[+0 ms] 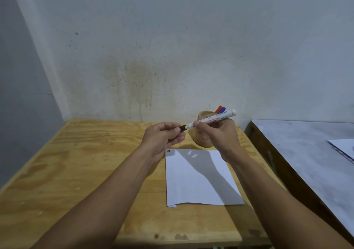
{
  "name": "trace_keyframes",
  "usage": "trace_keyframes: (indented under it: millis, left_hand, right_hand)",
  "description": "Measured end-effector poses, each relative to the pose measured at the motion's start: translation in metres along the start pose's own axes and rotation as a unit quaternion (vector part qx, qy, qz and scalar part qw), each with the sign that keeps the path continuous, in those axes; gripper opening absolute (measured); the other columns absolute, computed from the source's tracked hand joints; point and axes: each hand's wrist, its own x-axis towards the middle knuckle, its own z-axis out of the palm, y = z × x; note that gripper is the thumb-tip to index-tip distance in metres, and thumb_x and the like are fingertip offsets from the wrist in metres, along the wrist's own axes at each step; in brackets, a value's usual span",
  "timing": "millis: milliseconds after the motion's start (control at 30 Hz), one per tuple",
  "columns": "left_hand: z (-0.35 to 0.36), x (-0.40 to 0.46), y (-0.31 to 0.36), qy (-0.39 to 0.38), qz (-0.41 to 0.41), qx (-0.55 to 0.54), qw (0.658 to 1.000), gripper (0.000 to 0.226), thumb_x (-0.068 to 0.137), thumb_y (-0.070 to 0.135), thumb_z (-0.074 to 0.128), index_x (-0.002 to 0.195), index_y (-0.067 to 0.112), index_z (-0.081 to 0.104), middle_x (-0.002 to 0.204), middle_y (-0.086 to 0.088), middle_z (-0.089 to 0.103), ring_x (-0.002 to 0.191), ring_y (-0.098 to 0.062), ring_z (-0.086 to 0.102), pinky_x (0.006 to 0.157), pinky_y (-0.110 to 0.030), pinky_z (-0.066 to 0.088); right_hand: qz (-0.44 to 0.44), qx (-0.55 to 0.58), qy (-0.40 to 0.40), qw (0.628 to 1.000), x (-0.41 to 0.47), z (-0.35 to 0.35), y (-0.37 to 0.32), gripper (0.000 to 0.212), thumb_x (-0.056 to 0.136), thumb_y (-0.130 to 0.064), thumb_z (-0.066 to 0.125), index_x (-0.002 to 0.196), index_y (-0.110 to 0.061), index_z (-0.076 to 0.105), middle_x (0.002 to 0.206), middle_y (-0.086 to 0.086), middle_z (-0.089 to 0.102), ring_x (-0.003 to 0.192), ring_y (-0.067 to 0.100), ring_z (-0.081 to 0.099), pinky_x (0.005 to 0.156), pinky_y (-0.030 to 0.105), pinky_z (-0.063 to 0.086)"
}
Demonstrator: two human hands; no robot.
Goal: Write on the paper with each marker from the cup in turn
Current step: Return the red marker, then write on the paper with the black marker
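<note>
A white marker is held level above the table by my right hand. My left hand pinches its black cap at the marker's left end; whether the cap is seated or just off the tip I cannot tell. Behind my hands stands a clear cup with a red marker and a blue marker sticking out. A white sheet of paper lies on the wooden table, with small dark marks in its top left corner.
A stained wall rises right behind the table. To the right, across a narrow gap, stands a second table with a grey top and a sheet of paper at its far edge.
</note>
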Motion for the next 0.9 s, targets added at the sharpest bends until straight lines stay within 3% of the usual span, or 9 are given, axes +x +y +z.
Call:
trace_keyframes:
  millis: [100, 233, 400, 500, 600, 667, 700, 800, 900]
  left_hand:
    - [0.006, -0.002, 0.001, -0.011, 0.001, -0.007, 1.000, 0.011, 0.080, -0.011, 0.061, 0.090, -0.007, 0.065, 0.078, -0.020, 0.067, 0.061, -0.020, 0.071, 0.061, -0.024, 0.059]
    - [0.014, -0.003, 0.004, -0.001, 0.004, 0.002, 1.000, 0.009, 0.079, -0.012, 0.063, 0.083, -0.005, 0.067, 0.069, -0.015, 0.071, 0.061, -0.021, 0.070, 0.060, -0.024, 0.059]
    - [0.027, -0.002, 0.001, 0.012, 0.012, 0.011, 1.000, 0.011, 0.078, -0.013, 0.063, 0.079, -0.003, 0.068, 0.065, -0.013, 0.072, 0.059, -0.021, 0.070, 0.063, -0.024, 0.061]
    - [0.037, 0.000, -0.005, -0.004, 0.017, -0.003, 1.000, 0.011, 0.077, -0.007, 0.068, 0.081, 0.002, 0.071, 0.078, -0.015, 0.072, 0.069, -0.023, 0.071, 0.069, -0.027, 0.061]
    - [0.053, 0.008, -0.012, 0.016, 0.079, 0.129, 0.988, 0.026, 0.078, 0.009, 0.072, 0.103, 0.014, 0.069, 0.091, -0.002, 0.068, 0.081, -0.016, 0.064, 0.077, -0.029, 0.055]
    - [0.061, 0.012, -0.013, 0.038, 0.136, 0.261, 0.955, 0.039, 0.079, 0.015, 0.070, 0.118, 0.016, 0.061, 0.094, 0.002, 0.064, 0.082, -0.011, 0.058, 0.075, -0.025, 0.047]
    - [0.063, 0.014, -0.013, 0.038, 0.169, 0.322, 0.931, 0.042, 0.080, 0.015, 0.068, 0.121, 0.016, 0.059, 0.105, 0.001, 0.064, 0.089, -0.012, 0.057, 0.077, -0.024, 0.045]
    - [0.061, 0.025, -0.016, -0.007, 0.244, 0.477, 0.844, 0.047, 0.081, 0.010, 0.062, 0.127, 0.015, 0.055, 0.131, -0.003, 0.055, 0.117, -0.019, 0.050, 0.093, -0.029, 0.043]
    - [0.059, 0.032, -0.018, -0.059, 0.260, 0.590, 0.762, 0.056, 0.080, 0.013, 0.061, 0.134, 0.016, 0.048, 0.141, -0.005, 0.048, 0.127, -0.025, 0.042, 0.104, -0.040, 0.039]
  right_hand:
    - [0.001, -0.021, -0.007, 1.000, 0.000, -0.004, -0.002, 0.016, 0.081, -0.001, 0.074, 0.082, 0.012, 0.066, 0.069, 0.018, 0.062, 0.063, 0.026, 0.055, 0.052, 0.023, 0.046]
    - [-0.003, -0.051, -0.007, 0.999, 0.005, -0.009, -0.005, 0.013, 0.080, -0.007, 0.077, 0.068, -0.009, 0.073, 0.060, -0.003, 0.070, 0.060, 0.007, 0.062, 0.056, 0.016, 0.048]
    - [0.002, -0.096, -0.019, 0.995, 0.007, -0.016, -0.006, 0.012, 0.084, -0.012, 0.073, 0.084, 0.000, 0.074, 0.076, 0.009, 0.072, 0.061, 0.000, 0.064, 0.056, 0.013, 0.048]
    - [0.021, -0.143, -0.023, 0.989, 0.009, -0.021, -0.002, 0.024, 0.093, -0.024, 0.064, 0.095, -0.003, 0.073, 0.086, 0.012, 0.071, 0.071, 0.003, 0.062, 0.062, 0.017, 0.048]
    - [0.033, -0.135, -0.002, 0.990, 0.025, -0.035, -0.006, 0.018, 0.098, -0.022, 0.054, 0.089, -0.012, 0.066, 0.089, 0.007, 0.071, 0.085, 0.016, 0.067, 0.073, 0.033, 0.051]
    - [0.027, -0.180, 0.021, 0.983, 0.043, -0.049, -0.016, 0.018, 0.099, -0.023, 0.049, 0.091, -0.012, 0.060, 0.093, 0.011, 0.069, 0.090, 0.027, 0.070, 0.079, 0.046, 0.057]
    - [0.033, -0.237, 0.023, 0.971, 0.051, -0.057, -0.023, 0.019, 0.101, -0.024, 0.045, 0.101, -0.010, 0.057, 0.097, 0.014, 0.067, 0.089, 0.030, 0.070, 0.080, 0.048, 0.059]
    - [0.070, -0.420, 0.003, 0.905, 0.071, -0.077, -0.044, 0.033, 0.104, -0.026, 0.041, 0.129, -0.006, 0.048, 0.093, 0.010, 0.060, 0.071, 0.023, 0.067, 0.060, 0.036, 0.059]
    - [0.041, -0.553, -0.015, 0.832, 0.088, -0.087, -0.059, 0.033, 0.099, -0.025, 0.053, 0.122, -0.006, 0.065, 0.088, 0.009, 0.066, 0.061, 0.022, 0.063, 0.055, 0.032, 0.056]
